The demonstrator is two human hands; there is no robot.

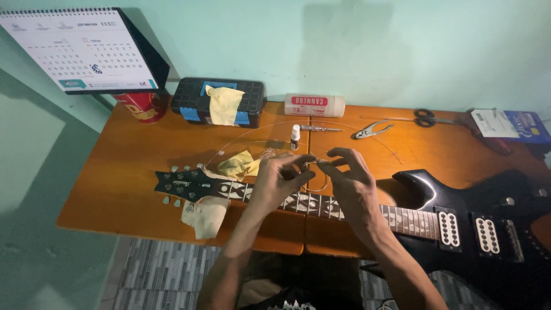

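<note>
Both hands meet over the neck of a black electric guitar (459, 212) that lies across the orange wooden desk (115, 189). The left hand (279, 181) and the right hand (350, 181) each have their fingertips pinched on a thin guitar string (313, 189), a fine pale wire that curls into a small loop just below the fingers and sweeps in a long faint arc over the desk beyond them. The other fingers of both hands are spread loosely. Under the hands runs the fretboard with pale triangular inlays; the headstock (181, 185) lies to the left of the left hand, with a cream cloth (206, 215) beneath it. Just beyond the left hand lies a crumpled yellow cloth (238, 165), and beyond both hands stands a small white bottle (295, 136). Further beyond the right hand lie pliers (370, 131) and scissors (427, 119).
</note>
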